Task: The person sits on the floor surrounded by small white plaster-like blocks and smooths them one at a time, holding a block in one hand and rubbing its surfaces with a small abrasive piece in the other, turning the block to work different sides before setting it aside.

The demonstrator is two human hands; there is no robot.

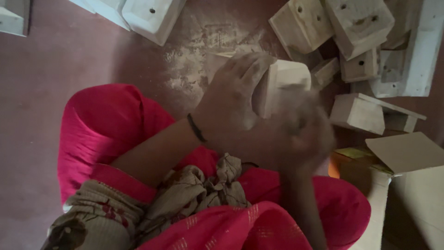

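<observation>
My left hand (233,95) grips a pale wooden block (283,81) from its left side, fingers curled over the top edge. A thin dark band circles that wrist. My right hand (305,132) is badly blurred against the block's lower right face; what it holds cannot be made out. Both hands hover above my lap, which is covered in bright pink cloth (101,125), over a patch of pale sawdust (199,55) on the reddish floor.
A heap of similar drilled wooden blocks (356,28) lies at the upper right, another block (358,113) just right of my hands. White moulded pieces (148,16) sit at the top left. An open cardboard box (407,176) stands at the right.
</observation>
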